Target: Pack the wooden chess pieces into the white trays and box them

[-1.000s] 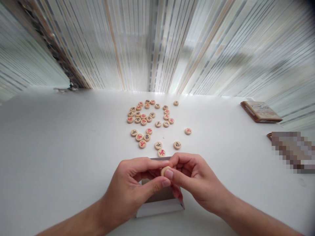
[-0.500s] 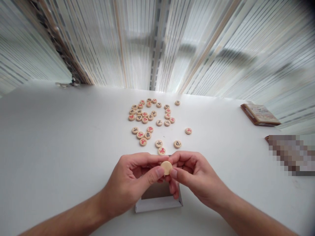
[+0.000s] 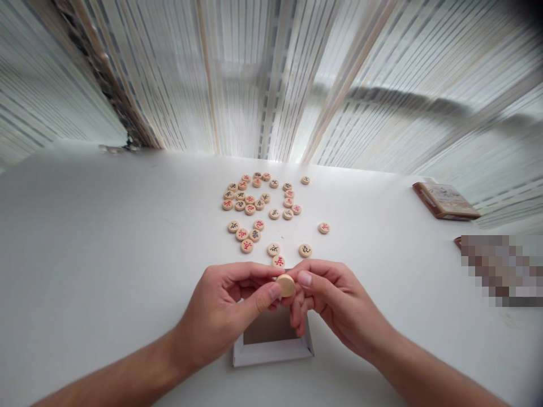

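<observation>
Between the thumb and fingers of my left hand [image 3: 235,308] is a round wooden Chinese chess piece [image 3: 285,286], its plain side facing up. My right hand [image 3: 331,299] is close against the piece's right edge, its thumb lifted off and its fingers loosely apart. An open white cardboard box [image 3: 274,351] with a brown inside sits below both hands, partly hidden by them. Just beyond the fingertips lie a red-marked chess piece [image 3: 278,262] and a black-marked chess piece [image 3: 274,249]. Another black-marked piece [image 3: 305,250] lies near my right fingers.
Several more chess pieces [image 3: 250,208], marked red or black, are scattered face up over the white table [image 3: 127,243]. One red piece [image 3: 324,228] lies apart on the right. A brown box [image 3: 449,201] and a blurred-out item [image 3: 500,268] are farther right. Striped string curtains [image 3: 237,85] hang behind.
My right thumb has come off the chess piece and moved slightly up and right. The piece has tilted in my left hand, showing more of its edge.
</observation>
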`<state>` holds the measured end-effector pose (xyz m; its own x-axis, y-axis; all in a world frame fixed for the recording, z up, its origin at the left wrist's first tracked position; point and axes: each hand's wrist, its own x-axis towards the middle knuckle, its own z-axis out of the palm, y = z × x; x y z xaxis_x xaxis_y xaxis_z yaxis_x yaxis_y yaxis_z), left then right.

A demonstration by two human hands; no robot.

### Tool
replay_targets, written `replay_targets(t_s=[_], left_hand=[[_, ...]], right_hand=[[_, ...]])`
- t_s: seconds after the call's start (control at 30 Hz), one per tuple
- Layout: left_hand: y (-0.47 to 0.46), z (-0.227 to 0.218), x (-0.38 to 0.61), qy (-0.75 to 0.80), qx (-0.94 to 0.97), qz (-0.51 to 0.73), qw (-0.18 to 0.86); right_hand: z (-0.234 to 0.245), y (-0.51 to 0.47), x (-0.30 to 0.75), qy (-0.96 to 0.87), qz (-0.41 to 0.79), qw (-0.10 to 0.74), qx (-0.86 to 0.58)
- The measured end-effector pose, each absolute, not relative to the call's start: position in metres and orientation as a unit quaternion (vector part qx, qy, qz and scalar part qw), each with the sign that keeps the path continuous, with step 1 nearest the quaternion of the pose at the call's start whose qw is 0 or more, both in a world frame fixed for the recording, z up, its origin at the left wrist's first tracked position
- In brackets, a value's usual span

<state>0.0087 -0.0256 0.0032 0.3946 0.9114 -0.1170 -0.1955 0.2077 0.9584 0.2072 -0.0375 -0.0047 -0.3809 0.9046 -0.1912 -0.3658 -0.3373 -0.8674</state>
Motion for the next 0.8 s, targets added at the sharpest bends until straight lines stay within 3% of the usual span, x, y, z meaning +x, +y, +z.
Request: replay_targets(t_s=[0.27, 0.6, 0.8], left_hand=[[-0.025, -0.004, 0.004, 0.362, 0.639, 0.453, 0.506], [-0.023, -0.002, 0.001, 0.419, 0.585, 0.458, 0.522], [-0.003, 0.008, -0.014, 0.472, 0.621, 0.410, 0.472]], right_hand=[[-0.002, -0.037, 0.207, -0.430, 0.697, 0.435, -0.375], [-0.010, -0.040, 0.210, -0.622, 0.466, 0.489, -0.396], [-0.010, -0.041, 0.208, -0.719, 0.357, 0.445, -0.396]])
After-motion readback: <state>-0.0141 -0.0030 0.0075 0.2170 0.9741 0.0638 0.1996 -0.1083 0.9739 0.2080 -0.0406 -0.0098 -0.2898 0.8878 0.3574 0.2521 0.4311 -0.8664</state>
